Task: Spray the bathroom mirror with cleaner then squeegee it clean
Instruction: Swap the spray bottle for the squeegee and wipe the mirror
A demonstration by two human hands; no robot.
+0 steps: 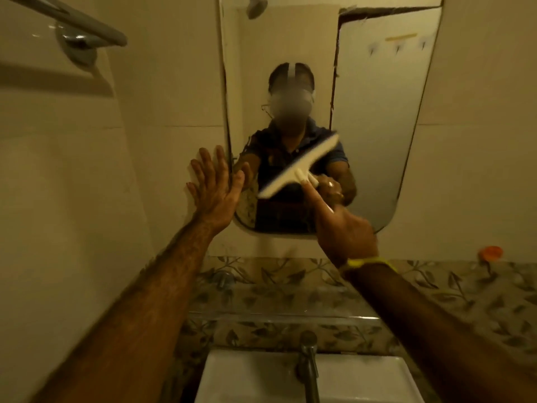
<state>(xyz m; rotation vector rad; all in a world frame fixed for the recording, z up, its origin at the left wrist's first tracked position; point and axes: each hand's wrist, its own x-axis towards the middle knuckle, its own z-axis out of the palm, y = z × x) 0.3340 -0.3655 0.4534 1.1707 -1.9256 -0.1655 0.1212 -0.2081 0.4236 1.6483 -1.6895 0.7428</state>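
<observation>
The bathroom mirror (377, 117) hangs on the wall ahead, tall with a rounded lower edge. My right hand (343, 228) grips the handle of a white squeegee (299, 170), whose blade lies tilted against the lower middle of the glass. My left hand (215, 184) is flat and open, fingers spread, pressed on the wall at the mirror's left edge. A yellow band circles my right wrist. No spray bottle is in view.
A white sink (255, 379) with a chrome tap (308, 362) sits below. A leaf-patterned tile strip (436, 292) runs behind it. A towel bar (75, 27) is mounted upper left. A small orange object (491, 253) sits at the right.
</observation>
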